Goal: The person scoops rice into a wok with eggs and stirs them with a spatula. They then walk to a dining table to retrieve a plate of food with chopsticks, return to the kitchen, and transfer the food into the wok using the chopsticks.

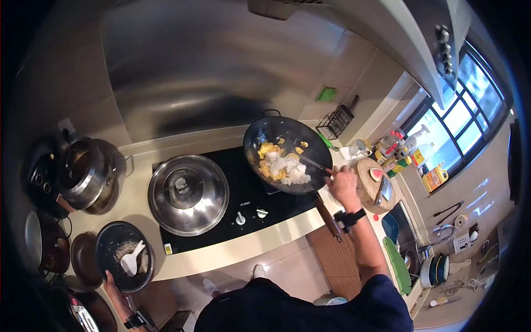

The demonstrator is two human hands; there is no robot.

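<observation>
My left hand grips the rim of a dark round bowl, its thumb over the edge. Inside the bowl lie a white rice paddle and some leftover grains. On the right burner stands a black wok holding a heap of white rice beside yellow pieces that look like scrambled egg. My right hand is closed round the handle of a spatula, whose head is hidden in the rice. The wok's long handle points toward me, below my right hand.
A lidded pan covers the left side of the black stove. To the right, a round chopping board bears a watermelon slice and a knife. Bottles line the window side. Pots crowd the far left.
</observation>
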